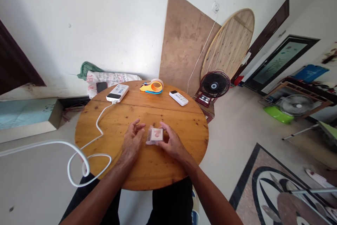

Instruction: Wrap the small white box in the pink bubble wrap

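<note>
A small white box (157, 134) with a reddish print on top, in loose clear plastic wrapping, is on the round wooden table near its middle. My right hand (172, 142) grips the box from its right side, thumb at the near edge and fingers at the far edge. To the left of the box, my left hand (133, 140) rests over the table with its fingers loosely apart and nothing in them. A gap separates it from the wrapping.
On the wooden table (105, 126) are a white power bank (117, 93) with a white cable (98, 121), an orange tape dispenser (152, 86) and a second white power bank (179, 98). A fan (214, 84) stands on a chair beyond the right edge.
</note>
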Demonstrator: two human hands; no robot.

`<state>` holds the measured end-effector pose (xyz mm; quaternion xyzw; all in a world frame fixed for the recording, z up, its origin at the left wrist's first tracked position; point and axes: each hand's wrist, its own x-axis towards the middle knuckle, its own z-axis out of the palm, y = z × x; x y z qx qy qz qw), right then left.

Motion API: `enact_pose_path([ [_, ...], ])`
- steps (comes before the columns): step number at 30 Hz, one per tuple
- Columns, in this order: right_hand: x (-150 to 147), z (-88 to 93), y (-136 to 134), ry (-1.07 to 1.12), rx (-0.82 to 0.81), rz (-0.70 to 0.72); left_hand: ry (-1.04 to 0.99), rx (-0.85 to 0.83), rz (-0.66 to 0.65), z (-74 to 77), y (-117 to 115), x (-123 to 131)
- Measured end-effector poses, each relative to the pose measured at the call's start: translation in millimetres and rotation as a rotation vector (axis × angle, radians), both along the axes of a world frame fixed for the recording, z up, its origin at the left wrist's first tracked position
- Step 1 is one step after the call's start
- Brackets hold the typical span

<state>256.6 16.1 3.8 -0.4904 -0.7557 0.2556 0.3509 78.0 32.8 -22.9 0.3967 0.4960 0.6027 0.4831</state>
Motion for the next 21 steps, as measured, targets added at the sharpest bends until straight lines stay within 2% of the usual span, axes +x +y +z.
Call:
enact_pose_path([
  [3, 11, 0.3, 10, 0.024, 0.037, -0.089, 0.019, -0.018, -0.008, 5.1, -2, 1],
  [7, 29, -1.4, 16, -0.003, -0.036, -0.085, 0.053, -0.029, -0.019, 7.7, -3, 1],
  [9, 39, -4.0, 9, 0.020, -0.056, -0.098, 0.046, -0.021, -0.012, 6.8, -4, 0],
  [12, 51, -11.5, -12, 0.056, -0.051, -0.199, 0.037, -0.016, -0.001, 5.2, -4, 0],
  [16, 57, -24.1, -40, -0.064, 0.083, -0.343, 0.046, -0.017, -0.022, 4.2, -4, 0],
  [21, 52, -27.3, -45, -0.093, 0.091, -0.406, 0.061, 0.001, -0.024, 0.4, -2, 0],
])
